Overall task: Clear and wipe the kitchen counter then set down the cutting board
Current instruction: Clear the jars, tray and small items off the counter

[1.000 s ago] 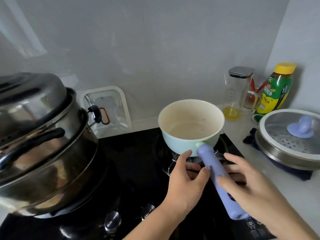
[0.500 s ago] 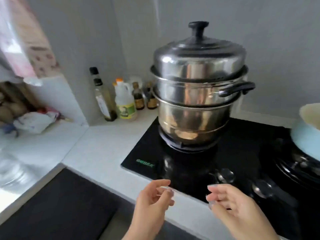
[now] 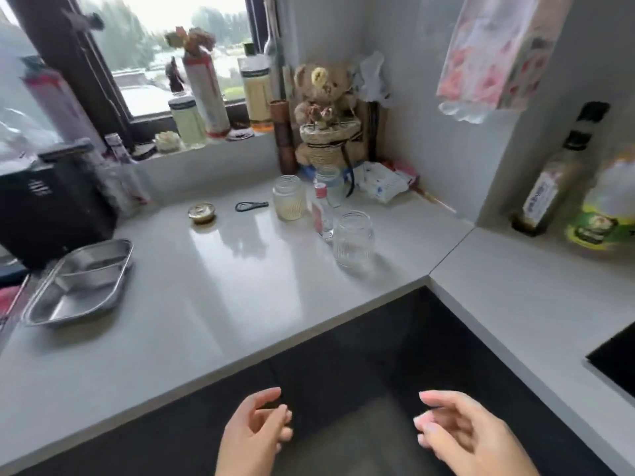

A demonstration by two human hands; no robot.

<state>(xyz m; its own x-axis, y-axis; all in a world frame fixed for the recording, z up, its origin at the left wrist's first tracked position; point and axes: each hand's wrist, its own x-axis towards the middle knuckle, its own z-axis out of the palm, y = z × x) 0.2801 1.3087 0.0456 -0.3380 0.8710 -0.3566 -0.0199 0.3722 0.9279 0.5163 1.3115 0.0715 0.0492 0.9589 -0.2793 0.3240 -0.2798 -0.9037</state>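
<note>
Head view: hands, left (image 3: 256, 431) and right (image 3: 470, 438), hover short of counter (image 3: 206, 321).

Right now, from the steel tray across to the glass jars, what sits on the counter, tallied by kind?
Ribbed glass jars: 2
Plain clear glass: 1
Red-capped bottle: 1
Round metal lid: 1
Black loop: 1
Divided steel tray: 1
Total: 7
</note>
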